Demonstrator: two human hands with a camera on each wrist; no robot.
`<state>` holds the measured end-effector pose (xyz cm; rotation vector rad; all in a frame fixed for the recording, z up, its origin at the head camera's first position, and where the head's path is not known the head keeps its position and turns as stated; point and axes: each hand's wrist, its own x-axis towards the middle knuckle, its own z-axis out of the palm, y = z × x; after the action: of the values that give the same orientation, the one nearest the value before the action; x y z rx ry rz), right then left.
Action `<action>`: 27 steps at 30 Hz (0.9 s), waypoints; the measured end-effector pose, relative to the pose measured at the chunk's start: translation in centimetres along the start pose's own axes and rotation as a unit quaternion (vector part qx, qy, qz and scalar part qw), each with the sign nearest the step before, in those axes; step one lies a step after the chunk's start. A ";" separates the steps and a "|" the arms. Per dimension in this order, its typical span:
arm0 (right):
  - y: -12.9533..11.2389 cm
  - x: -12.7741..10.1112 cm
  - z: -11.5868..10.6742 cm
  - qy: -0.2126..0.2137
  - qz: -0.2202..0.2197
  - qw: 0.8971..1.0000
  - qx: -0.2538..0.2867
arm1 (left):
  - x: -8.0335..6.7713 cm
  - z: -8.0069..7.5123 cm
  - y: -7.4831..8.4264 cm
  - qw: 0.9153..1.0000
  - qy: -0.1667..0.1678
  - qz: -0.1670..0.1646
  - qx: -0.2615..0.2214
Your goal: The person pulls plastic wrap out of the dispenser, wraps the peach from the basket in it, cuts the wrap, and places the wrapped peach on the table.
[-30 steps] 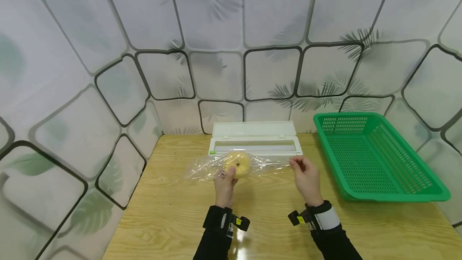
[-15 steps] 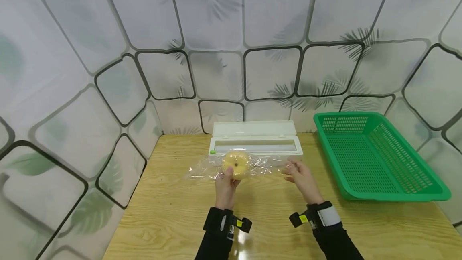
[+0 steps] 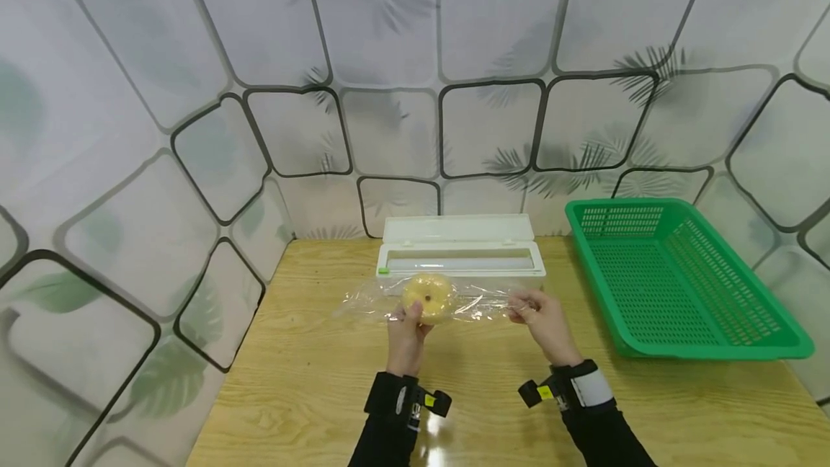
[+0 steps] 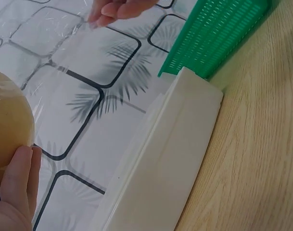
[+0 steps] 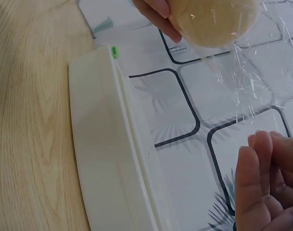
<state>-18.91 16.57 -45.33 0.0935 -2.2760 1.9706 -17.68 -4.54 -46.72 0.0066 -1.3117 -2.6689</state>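
Right hand has moved left, pinching the plastic wrap; left hand grips the yellow fruit near the dispenser box.

One apple, one basket, one dispenser.

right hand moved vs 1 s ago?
Yes. The right hand shifted left, off the white dispenser box's right end toward the yellow fruit.

Your round pale-yellow fruit with a dark dimple facing you, held above the table, wrapped in a crinkled clear plastic film stretched out to both sides
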 end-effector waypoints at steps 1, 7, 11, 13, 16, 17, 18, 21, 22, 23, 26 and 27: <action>-0.1 0.0 0.0 0.003 -0.010 1.000 0.004 | 0.0 0.0 0.0 1.000 0.001 -0.001 0.000; 1.5 0.5 -0.7 -0.051 -0.070 0.995 0.055 | 0.1 -0.1 -0.2 1.000 0.012 0.002 -0.012; -0.7 -0.3 -1.3 -0.116 -0.036 0.987 0.102 | 0.1 -0.3 -0.1 1.000 0.010 0.016 -0.010; -1.0 -0.4 -1.6 -0.146 -0.028 0.981 0.122 | 0.1 -0.4 -0.1 1.000 0.008 0.018 -0.008; -1.6 -0.4 -1.8 -0.173 -0.030 0.978 0.115 | 0.0 -0.5 -0.1 1.000 0.006 0.014 -0.007; -1.8 -0.5 -1.8 -0.175 -0.030 0.978 0.106 | 0.0 -0.5 -0.1 1.000 0.007 0.013 -0.007; -1.9 -0.5 -1.8 -0.177 -0.029 0.979 0.095 | 0.0 -0.5 0.0 1.000 0.008 0.011 -0.005; -2.0 -0.5 -1.8 -0.172 -0.021 0.984 0.049 | 0.0 -0.4 0.0 1.000 0.009 0.009 0.000; -2.0 -0.5 -1.8 -0.168 -0.019 0.985 0.040 | -0.1 -0.4 0.1 1.000 0.010 0.008 0.003; -1.9 -0.5 -1.7 -0.164 -0.016 0.986 0.032 | -0.1 -0.4 0.1 1.000 0.009 0.008 0.005; -1.7 -0.4 -1.6 -0.147 -0.015 0.989 0.013 | -0.1 -0.4 0.1 1.000 0.007 0.005 0.008; -1.7 -0.4 -1.5 -0.140 -0.016 0.990 0.013 | -0.1 -0.3 0.1 1.000 0.006 0.004 0.008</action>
<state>-18.18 17.79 -43.56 0.4307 -2.3930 2.0871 -17.51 -4.87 -46.82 0.0188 -1.3263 -2.6481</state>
